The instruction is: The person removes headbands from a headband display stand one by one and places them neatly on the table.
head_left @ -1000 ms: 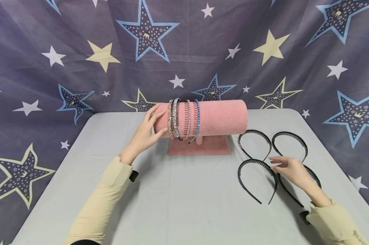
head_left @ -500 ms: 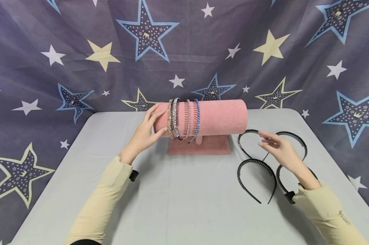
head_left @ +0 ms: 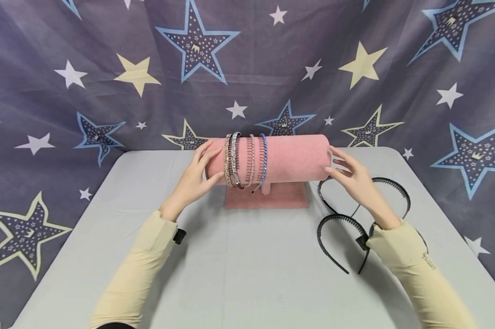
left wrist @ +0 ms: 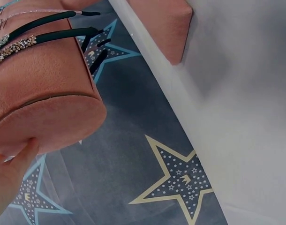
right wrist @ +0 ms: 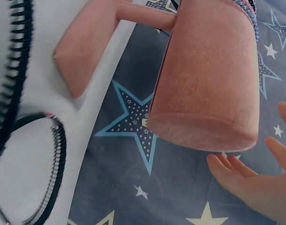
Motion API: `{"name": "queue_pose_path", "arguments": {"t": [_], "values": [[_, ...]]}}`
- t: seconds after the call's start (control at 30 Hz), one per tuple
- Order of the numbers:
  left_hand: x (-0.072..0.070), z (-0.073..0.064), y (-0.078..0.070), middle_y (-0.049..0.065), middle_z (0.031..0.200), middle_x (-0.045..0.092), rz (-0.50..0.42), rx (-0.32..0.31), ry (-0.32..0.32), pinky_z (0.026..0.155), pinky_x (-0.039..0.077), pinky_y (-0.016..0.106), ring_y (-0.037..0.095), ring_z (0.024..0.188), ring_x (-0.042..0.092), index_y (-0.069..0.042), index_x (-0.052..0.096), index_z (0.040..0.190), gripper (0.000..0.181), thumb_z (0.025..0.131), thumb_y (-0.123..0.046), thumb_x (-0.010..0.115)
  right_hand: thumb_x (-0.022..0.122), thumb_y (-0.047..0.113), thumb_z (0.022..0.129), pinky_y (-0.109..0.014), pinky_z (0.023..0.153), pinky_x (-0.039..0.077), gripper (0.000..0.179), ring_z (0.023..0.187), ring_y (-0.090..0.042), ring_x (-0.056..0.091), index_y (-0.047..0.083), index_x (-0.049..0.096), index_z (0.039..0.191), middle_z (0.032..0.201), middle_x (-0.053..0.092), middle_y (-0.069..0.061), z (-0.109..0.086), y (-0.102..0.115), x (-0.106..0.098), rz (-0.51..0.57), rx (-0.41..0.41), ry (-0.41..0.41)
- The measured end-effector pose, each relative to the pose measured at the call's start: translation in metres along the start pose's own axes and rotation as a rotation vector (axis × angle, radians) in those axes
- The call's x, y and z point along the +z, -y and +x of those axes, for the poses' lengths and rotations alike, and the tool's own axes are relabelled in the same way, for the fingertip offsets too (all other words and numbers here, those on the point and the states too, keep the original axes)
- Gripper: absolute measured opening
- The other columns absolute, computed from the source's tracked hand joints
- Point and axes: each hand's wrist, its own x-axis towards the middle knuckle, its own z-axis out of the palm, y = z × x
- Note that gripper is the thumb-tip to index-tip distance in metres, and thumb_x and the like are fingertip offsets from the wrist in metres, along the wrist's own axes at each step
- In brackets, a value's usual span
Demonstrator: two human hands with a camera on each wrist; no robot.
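A pink velvet headband stand (head_left: 297,157), a thick roll on a flat base (head_left: 288,196), is at the table's back. Around the roll's left half sit gold (head_left: 228,160), silver (head_left: 234,160), pink (head_left: 251,160) and blue (head_left: 265,157) headbands. My left hand (head_left: 190,183) rests its spread fingers on the roll's left end; a straight digit touches the end face in the left wrist view. My right hand (head_left: 356,183) is at the right end, its fingers extended and spread around the rim. In the right wrist view its fingertips (right wrist: 218,166) lie close by; contact cannot be told.
Several black toothed headbands lie on the grey-covered table (head_left: 247,265) at right, including a front one (head_left: 334,217) and a back one (head_left: 395,183). My right forearm partly covers them. A star-patterned cloth (head_left: 247,55) hangs behind the table.
My right hand has moved left and away from me, from over the black headbands to the roll's right end. My left hand, the stand and the headbands have stayed put.
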Motion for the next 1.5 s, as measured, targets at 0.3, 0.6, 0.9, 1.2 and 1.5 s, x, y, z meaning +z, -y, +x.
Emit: {"name": "queue_pose_path", "arguments": {"t": [0.3,0.6,0.9,1.2,1.5], "values": [[-0.002,-0.001,-0.003,0.011,0.142,0.025,-0.001,-0.023,0.003,0.096,0.034,0.047,0.029,0.126,0.03,-0.01,0.042,0.13,0.056,0.079,-0.013,0.065,0.059,0.013,0.085,-0.042,0.093,0.039,0.05,0.115,-0.031,0.041,0.007,0.042,0.132,0.13,0.039,-0.017,0.019,-0.002,0.013,-0.016,0.025,-0.014],[0.0,-0.007,-0.029,0.017,0.122,0.048,0.053,-0.044,-0.244,0.095,0.036,0.039,0.03,0.112,0.045,0.003,0.055,0.111,0.033,0.08,-0.005,0.062,0.059,0.003,0.083,-0.011,0.078,0.043,0.044,0.103,-0.023,0.044,-0.002,0.046,0.125,0.123,0.04,-0.021,0.022,0.003,0.02,0.002,-0.011,-0.071],[0.012,-0.009,-0.055,0.017,0.084,0.057,-0.014,-0.096,-0.407,0.061,0.047,0.036,0.026,0.069,0.054,0.006,0.057,0.095,0.023,0.074,0.002,0.065,0.059,0.011,0.084,-0.013,0.08,0.043,0.045,0.105,-0.023,0.044,0.005,0.047,0.127,0.125,0.039,-0.016,0.023,-0.017,0.022,0.018,-0.035,-0.074],[0.03,-0.015,-0.063,0.017,0.086,0.059,-0.09,-0.236,-0.378,0.063,0.052,0.028,0.024,0.069,0.06,0.007,0.055,0.097,0.026,0.073,0.003,0.066,0.059,0.01,0.084,-0.011,0.08,0.042,0.045,0.103,-0.018,0.043,0.005,0.047,0.128,0.126,0.037,-0.016,0.019,-0.019,0.021,0.03,-0.011,-0.07],[0.038,-0.012,-0.068,0.015,0.085,0.059,-0.107,-0.314,-0.417,0.065,0.052,0.028,0.023,0.071,0.06,0.004,0.055,0.102,0.031,0.073,0.001,0.067,0.055,0.0,0.085,-0.01,0.078,0.041,0.043,0.104,-0.026,0.041,-0.005,0.043,0.126,0.125,0.035,-0.024,0.016,0.009,0.022,0.056,-0.01,-0.064]]}}
